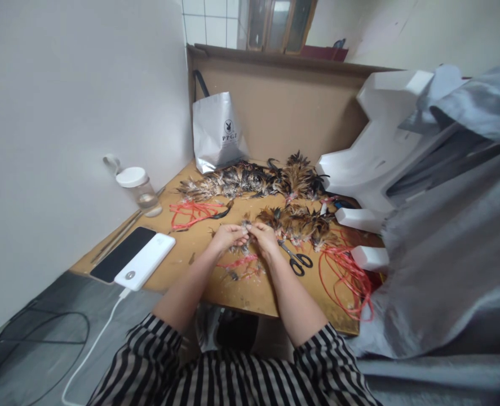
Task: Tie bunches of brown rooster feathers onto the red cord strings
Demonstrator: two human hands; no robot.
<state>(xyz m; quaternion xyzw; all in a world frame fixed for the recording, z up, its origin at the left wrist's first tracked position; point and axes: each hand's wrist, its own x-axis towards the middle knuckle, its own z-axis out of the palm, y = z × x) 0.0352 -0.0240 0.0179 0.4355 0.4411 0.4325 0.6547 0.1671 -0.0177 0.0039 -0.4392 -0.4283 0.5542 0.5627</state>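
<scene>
Left hand [231,237], right hand [265,237] pinching wispy feathers [247,219], looped red cord [194,210]

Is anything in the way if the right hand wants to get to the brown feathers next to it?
Nothing that I can see. The brown feathers lie right beside the right hand, and the scissors are closer to the person, off to the side of that short path.

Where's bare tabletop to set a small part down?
Widest: tabletop between the white power bank and left hand, in front of the left red strands. Smaller: front edge, below the scissors, left of the right red strands. Crowded: around right hand and along the back, with feather bundles.
</scene>
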